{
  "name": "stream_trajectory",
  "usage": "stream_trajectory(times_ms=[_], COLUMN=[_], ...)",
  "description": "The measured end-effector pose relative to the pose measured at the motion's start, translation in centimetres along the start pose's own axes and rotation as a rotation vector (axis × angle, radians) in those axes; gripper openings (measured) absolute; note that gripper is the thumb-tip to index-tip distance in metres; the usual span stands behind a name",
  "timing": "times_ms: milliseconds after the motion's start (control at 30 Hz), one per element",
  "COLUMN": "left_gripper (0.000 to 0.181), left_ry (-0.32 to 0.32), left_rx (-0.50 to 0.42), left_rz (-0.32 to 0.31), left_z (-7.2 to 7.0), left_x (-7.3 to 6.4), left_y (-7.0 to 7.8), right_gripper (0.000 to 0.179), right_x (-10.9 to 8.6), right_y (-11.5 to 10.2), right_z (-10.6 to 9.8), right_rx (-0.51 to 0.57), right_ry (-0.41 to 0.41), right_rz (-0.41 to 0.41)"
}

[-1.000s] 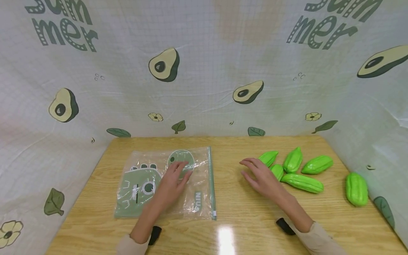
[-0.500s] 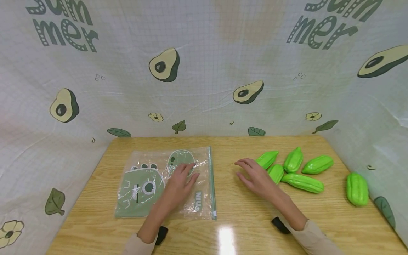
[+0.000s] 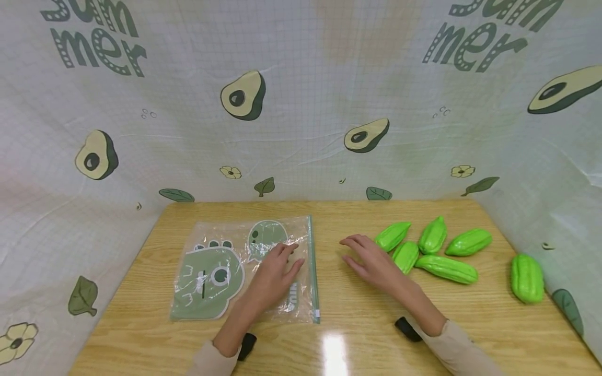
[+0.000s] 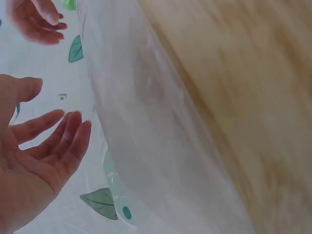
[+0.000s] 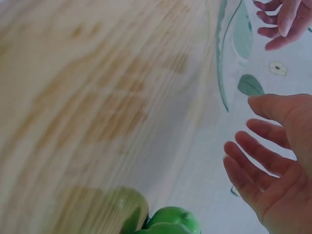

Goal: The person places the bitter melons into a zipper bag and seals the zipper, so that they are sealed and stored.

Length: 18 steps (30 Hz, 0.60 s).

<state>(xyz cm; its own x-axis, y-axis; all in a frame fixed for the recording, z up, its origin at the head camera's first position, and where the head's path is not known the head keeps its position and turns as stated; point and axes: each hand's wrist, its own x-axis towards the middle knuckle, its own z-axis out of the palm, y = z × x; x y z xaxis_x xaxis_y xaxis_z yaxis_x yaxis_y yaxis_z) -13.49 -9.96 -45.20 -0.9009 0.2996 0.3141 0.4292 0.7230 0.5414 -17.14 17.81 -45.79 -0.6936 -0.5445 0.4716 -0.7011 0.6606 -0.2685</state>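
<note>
My left hand (image 3: 273, 277) hovers over the right half of a clear zip bag (image 3: 301, 235) with a green cartoon dinosaur print, its fingers relaxed and holding nothing. In the left wrist view the same hand (image 4: 44, 156) shows an empty palm with loosely bent fingers. To the right of the bag's zip edge, my right hand (image 3: 376, 263) is held above the table, fingers loosely bent. Nearest to it are a bright green ridged fruit (image 3: 393, 236), like a starfruit or small gourd, and another green fruit (image 3: 405, 257). The right wrist view shows that palm (image 5: 278, 170) empty too.
Several more green fruits (image 3: 447, 269) lie to the right on the wooden table (image 3: 348, 334); one green fruit (image 3: 527, 278) sits apart near the right edge. A white cloth (image 3: 301, 172) with avocado prints hangs behind and along both sides.
Both hands have moved toward each other: the left slid right over the bag, the right slid left away from the green fruits. The bag and fruits stayed in place.
</note>
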Motion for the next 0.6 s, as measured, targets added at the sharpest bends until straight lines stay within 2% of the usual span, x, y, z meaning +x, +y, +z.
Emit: stream_trajectory(times_ms=[133, 267, 600], left_gripper=[0.039, 0.038, 0.039], left_ry=[-0.009, -0.027, -0.068], left_rx=[0.022, 0.006, 0.015], left_rz=[0.019, 0.033, 0.008], left_z=[0.5, 0.8, 1.4], left_x=[0.1, 0.1, 0.2], left_y=[0.2, 0.5, 1.4], right_gripper=[0.033, 0.033, 0.033], right_x=[0.3, 0.5, 0.8], right_y=[-0.3, -0.6, -1.1], right_z=[0.1, 0.3, 0.5], right_rx=[0.016, 0.028, 0.031], right_ry=[-0.022, -0.040, -0.092], right_rz=[-0.003, -0.007, 0.001])
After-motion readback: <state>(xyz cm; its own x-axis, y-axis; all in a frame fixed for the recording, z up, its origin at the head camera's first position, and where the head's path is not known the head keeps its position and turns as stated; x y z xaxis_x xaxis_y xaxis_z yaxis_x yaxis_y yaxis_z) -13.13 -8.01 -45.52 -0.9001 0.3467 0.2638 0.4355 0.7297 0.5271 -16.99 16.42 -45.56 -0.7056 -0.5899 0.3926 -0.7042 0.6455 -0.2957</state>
